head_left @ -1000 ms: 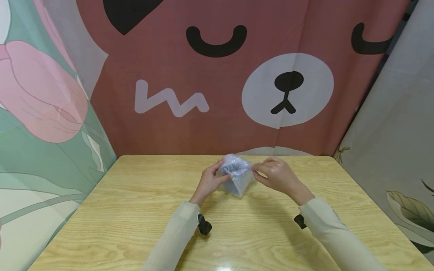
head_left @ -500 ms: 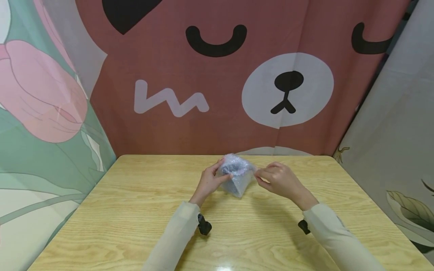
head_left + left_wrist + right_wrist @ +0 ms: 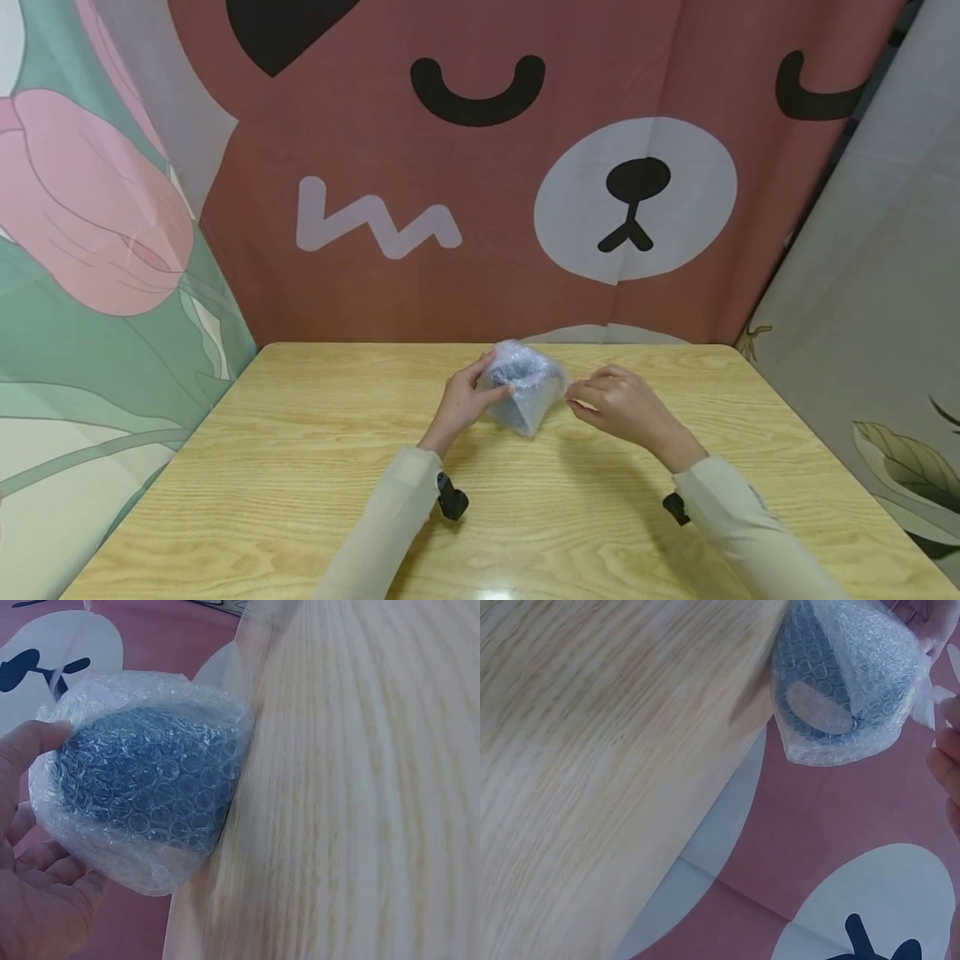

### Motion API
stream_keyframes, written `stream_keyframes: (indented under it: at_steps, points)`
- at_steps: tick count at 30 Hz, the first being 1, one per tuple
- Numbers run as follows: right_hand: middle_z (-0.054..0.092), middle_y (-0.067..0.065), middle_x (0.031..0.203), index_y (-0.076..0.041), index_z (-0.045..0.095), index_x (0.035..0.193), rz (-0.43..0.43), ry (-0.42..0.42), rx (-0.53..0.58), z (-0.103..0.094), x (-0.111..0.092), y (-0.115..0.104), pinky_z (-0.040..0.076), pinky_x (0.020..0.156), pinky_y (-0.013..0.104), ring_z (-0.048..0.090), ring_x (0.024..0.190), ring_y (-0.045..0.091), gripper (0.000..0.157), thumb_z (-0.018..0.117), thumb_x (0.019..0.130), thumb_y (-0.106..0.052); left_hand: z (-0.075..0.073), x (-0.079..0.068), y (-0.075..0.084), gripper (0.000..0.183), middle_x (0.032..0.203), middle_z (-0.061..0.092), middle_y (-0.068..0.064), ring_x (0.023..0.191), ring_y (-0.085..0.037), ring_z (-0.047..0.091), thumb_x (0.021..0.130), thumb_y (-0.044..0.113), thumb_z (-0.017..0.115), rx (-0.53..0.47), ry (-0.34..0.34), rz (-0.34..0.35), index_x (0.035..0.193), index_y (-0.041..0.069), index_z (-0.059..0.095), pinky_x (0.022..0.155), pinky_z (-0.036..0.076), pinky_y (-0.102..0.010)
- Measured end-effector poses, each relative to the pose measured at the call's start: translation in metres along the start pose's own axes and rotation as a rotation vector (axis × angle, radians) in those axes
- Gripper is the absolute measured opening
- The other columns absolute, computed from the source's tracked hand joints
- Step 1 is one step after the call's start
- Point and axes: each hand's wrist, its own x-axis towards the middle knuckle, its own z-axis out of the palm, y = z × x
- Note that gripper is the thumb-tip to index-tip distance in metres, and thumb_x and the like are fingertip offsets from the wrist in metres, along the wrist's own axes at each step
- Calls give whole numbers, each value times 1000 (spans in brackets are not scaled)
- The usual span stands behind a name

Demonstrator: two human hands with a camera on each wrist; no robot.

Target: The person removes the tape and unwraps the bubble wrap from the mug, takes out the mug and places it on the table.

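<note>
A bundle in clear bubble wrap (image 3: 525,392), with something dark blue inside, stands on the wooden table (image 3: 337,500). My left hand (image 3: 463,402) grips it from the left, thumb on the near side and fingers behind. Close up in the left wrist view, bubbles of the wrap (image 3: 161,787) cover the blue contents, whose kind is hidden. Just off the bundle's right side, my right hand (image 3: 622,404) pinches the end of a thin clear strip, like tape (image 3: 922,709), that runs from the wrap to the fingertips.
Behind the table hangs a red cloth (image 3: 375,292) printed with a bear face. Printed curtains (image 3: 112,350) border the left and right sides. Black wrist cameras (image 3: 452,498) sit under both cream sleeves (image 3: 382,525).
My right hand has moved slightly right and toward me, drawing the clear strip away from the bundle. The left hand and bundle have stayed in place.
</note>
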Motion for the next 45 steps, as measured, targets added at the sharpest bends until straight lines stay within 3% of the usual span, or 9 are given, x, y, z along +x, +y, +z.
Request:
stream_keyframes:
  at_steps: [8,14,20,26,33,40,45]
  points:
    - [71,-2,77,-7,74,84,18,21,24,-4,6,2,56,65,40,62,58,12,48,41,103,-37,0,1,0,71,153,31,-4,139,-27,30,85,30,77,3,1,-15,147,22,43,107,34,-41]
    - [72,4,83,-3,73,91,98,72,62,-3,10,5,56,66,45,67,67,19,39,52,99,-34,0,0,2,72,153,32,-4,138,-28,31,85,30,77,18,8,-13,147,21,43,107,35,-42]
    - [73,10,94,0,73,100,287,101,172,3,9,6,57,67,45,70,80,26,26,71,89,-23,5,-4,8,72,151,37,-5,137,-29,33,84,28,78,37,47,8,147,17,44,106,37,-45]
    - [72,11,99,-1,73,106,465,184,252,12,8,4,57,64,41,70,77,23,32,80,76,-10,10,-6,9,73,149,40,-10,134,-30,39,82,29,80,61,98,10,146,17,46,102,41,-46]
    - [70,12,108,-3,71,114,666,248,372,22,4,-1,55,78,48,68,96,29,37,80,79,-10,13,-10,7,75,146,43,-10,131,-31,42,80,32,81,62,130,6,145,17,47,100,43,-47]
    - [60,15,129,0,60,129,894,191,541,33,1,-7,42,99,53,56,119,32,46,74,87,-11,13,-11,9,76,146,44,-12,131,-32,42,80,32,81,45,135,17,145,15,47,99,44,-48]
    - [50,20,138,4,51,136,960,153,628,42,2,-11,34,104,56,46,128,38,53,71,89,-10,13,-11,8,77,147,43,-10,134,-32,39,80,33,81,34,132,11,146,14,46,101,41,-48]
